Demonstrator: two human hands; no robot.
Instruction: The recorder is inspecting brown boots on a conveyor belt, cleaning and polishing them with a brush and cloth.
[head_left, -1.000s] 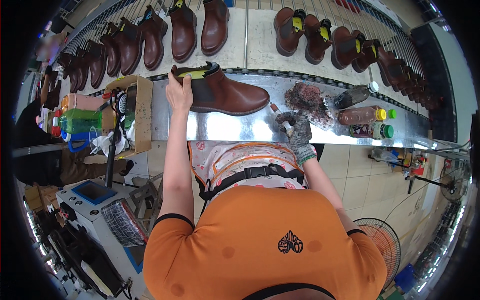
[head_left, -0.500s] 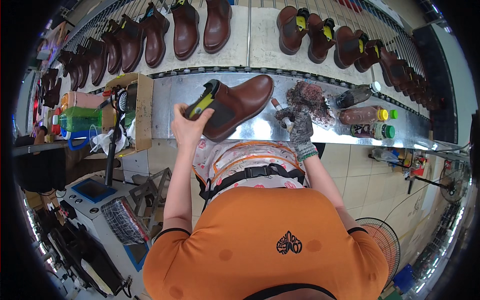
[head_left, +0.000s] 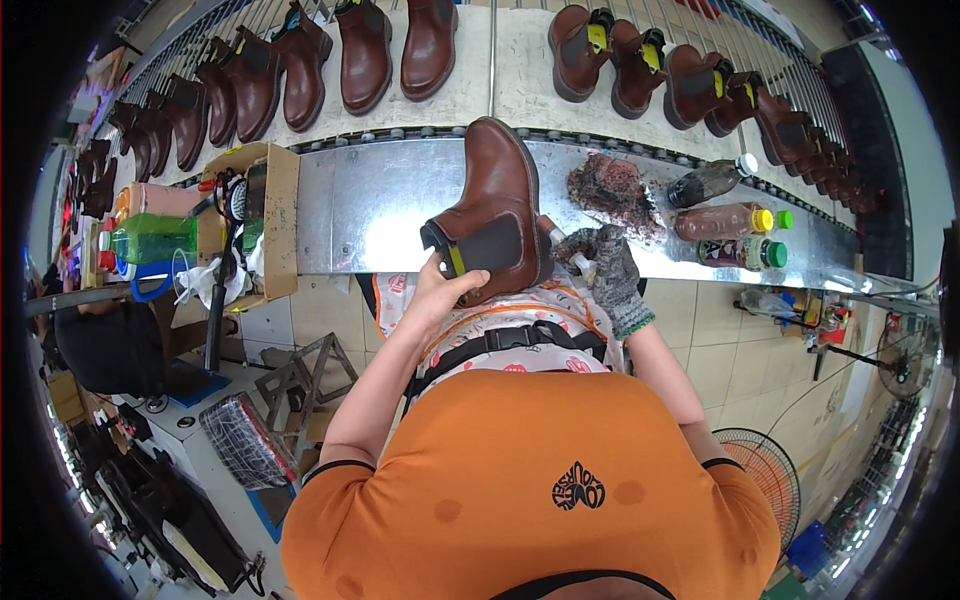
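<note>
A brown leather ankle boot [head_left: 497, 180] with dark elastic side panels is tilted at the bench's near edge, toe pointing away from me. My bare left hand [head_left: 440, 298] is closed on the top of its shaft, thumb on the outside, fingers partly hidden. My right hand [head_left: 612, 278], in a dark grey knit glove with stained fingers, grips a slim white tool [head_left: 582, 264] with a brownish end. That end is close beside the boot's heel side; I cannot tell whether it touches. The tool's exact kind does not show.
A metal bench [head_left: 350, 210] carries a stained, reddish-brown clump [head_left: 612, 185] and several bottles [head_left: 725, 222] at right. A cardboard box [head_left: 285, 220] with tools stands at left. Behind runs a roller conveyor with rows of brown boots [head_left: 365, 60]. A fan [head_left: 765, 475] stands at lower right.
The boot has turned from toe-right to toe-away and come nearer to me, its shaft now over my apron. My left hand moved right and nearer with it. The right hand shifted slightly.
</note>
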